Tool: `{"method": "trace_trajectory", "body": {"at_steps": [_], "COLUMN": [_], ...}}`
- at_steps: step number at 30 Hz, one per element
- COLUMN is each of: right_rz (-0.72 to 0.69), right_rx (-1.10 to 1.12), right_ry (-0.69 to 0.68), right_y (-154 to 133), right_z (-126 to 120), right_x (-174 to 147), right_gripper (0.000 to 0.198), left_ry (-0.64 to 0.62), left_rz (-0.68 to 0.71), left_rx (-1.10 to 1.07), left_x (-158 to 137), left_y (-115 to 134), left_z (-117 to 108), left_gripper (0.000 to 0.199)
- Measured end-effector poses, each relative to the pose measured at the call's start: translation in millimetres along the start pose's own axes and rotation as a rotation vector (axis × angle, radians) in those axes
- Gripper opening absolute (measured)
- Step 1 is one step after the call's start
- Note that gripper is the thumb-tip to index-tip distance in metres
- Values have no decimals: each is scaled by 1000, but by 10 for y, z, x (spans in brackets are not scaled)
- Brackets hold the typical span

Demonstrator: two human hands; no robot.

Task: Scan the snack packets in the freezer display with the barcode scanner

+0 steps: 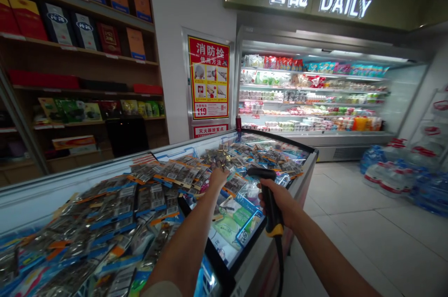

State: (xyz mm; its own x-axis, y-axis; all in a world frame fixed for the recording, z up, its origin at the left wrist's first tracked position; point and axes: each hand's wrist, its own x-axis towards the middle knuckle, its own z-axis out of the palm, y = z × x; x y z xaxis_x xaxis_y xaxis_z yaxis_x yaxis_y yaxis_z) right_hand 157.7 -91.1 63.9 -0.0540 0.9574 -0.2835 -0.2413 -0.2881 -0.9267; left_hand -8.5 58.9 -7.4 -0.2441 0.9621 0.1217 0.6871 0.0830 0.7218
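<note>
My right hand (pixel 280 199) is wrapped round the grip of a black and yellow barcode scanner (pixel 270 203), held upright above the right edge of a chest freezer (pixel 308 166). A cable hangs from the scanner's lower end. Stretched forward over the freezer, my left hand (pixel 220 174) is among small flat packets (pixel 185 173) with barcode labels and orange or blue edges. Its fingertips are dim and blend into the packets, so I cannot make out whether they grip one. More packets (pixel 119 203) lie heaped at the left, overlapping one another.
A black frame bar (pixel 210 245) crosses the freezer top, with green packages (pixel 231 222) beneath the glass. Shelves of boxes (pixel 84 31) stand at the left, and a lit refrigerated case (pixel 315 96) at the back. Water bottles (pixel 388 171) sit on the tiled floor (pixel 350 222) at the right.
</note>
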Motion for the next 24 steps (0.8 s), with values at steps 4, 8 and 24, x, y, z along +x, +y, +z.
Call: {"method": "trace_trajectory", "body": {"at_steps": [4, 8, 24], "right_rz": [-9, -1, 66], "right_rx": [-14, -3, -32], "right_ry": [2, -8, -125], "right_y": [27, 13, 29], "right_z": [57, 65, 221], "right_x": [-54, -130, -341], "right_gripper": [19, 19, 20], "left_ry": [-172, -219, 146], "left_rz": [71, 3, -83], "left_rx": [170, -190, -1034], "left_x": [-63, -61, 110], "left_y": [63, 124, 80], "left_z": [105, 124, -405], "left_gripper": [27, 16, 10]}}
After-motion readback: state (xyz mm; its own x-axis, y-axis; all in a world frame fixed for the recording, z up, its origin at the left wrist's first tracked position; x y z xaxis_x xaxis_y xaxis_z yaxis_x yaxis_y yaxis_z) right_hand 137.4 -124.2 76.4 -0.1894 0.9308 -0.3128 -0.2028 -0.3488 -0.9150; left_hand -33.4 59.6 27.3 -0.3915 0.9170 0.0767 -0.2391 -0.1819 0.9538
